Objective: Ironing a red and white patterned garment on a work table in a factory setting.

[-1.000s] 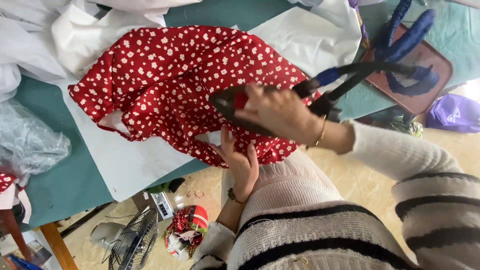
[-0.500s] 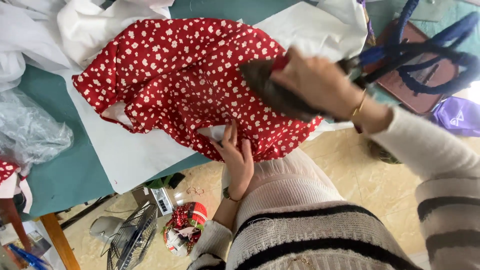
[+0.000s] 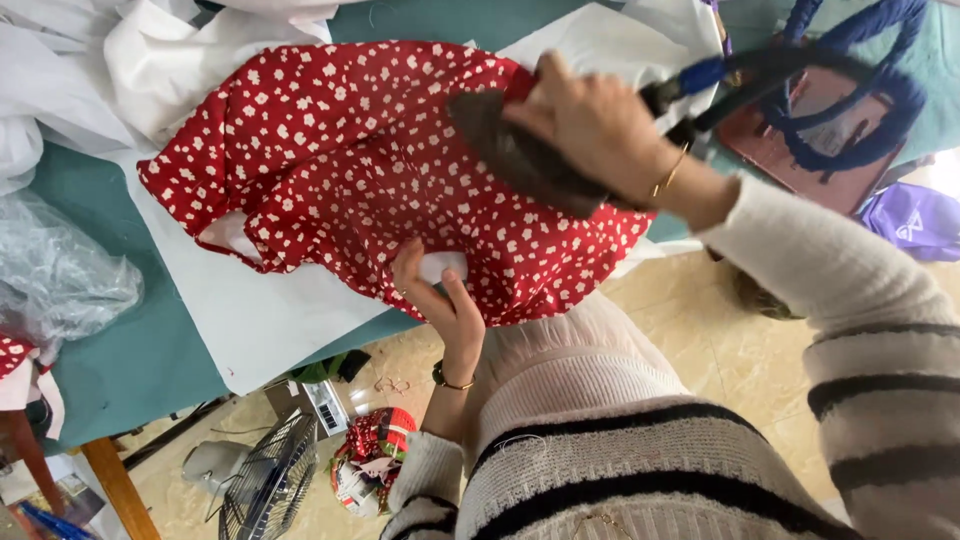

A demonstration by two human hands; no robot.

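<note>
My left hand [image 3: 445,310] pins the red dress [image 3: 380,170] flat, fingers spread, while my right hand [image 3: 590,125] grips the iron [image 3: 520,160], which could, seemingly, scorch fingers if it slides nearer.

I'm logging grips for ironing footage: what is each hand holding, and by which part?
The right hand grips the iron by its top handle. The left hand pins the red floral garment near its hem.

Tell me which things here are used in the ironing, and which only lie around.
In use:
iron in right hand
red dress, left hand on its hem
white sheet under it

Lying about:
plastic bag
fan
purple bag
</note>
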